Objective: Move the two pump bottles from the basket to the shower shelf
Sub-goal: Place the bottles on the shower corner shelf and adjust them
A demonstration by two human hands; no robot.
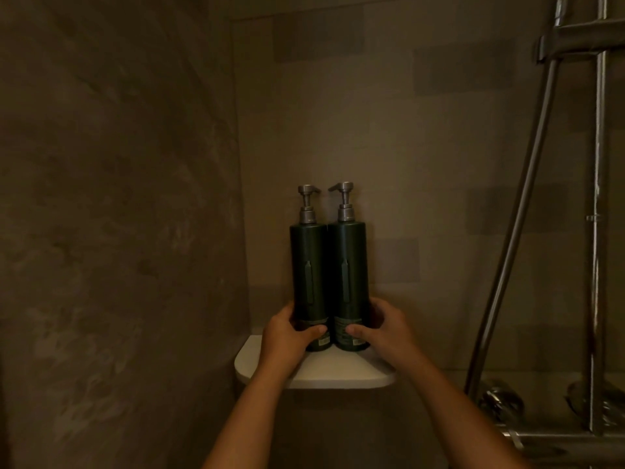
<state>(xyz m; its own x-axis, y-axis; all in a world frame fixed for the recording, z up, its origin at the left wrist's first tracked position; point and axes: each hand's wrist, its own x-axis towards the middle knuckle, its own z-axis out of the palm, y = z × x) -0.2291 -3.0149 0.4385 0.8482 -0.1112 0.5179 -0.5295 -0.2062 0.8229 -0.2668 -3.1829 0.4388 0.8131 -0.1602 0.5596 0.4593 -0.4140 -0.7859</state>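
Two tall dark green pump bottles with grey pump heads stand upright side by side on the white corner shower shelf (338,374). My left hand (287,336) is wrapped around the base of the left bottle (308,265). My right hand (382,330) grips the base of the right bottle (348,262). The bottles touch each other, and their bottoms rest on the shelf. No basket is in view.
Tiled walls meet in the corner behind the shelf. A chrome shower rail (598,231) with a slanted hose (521,214) runs down the right side, with tap fittings (504,401) low on the right.
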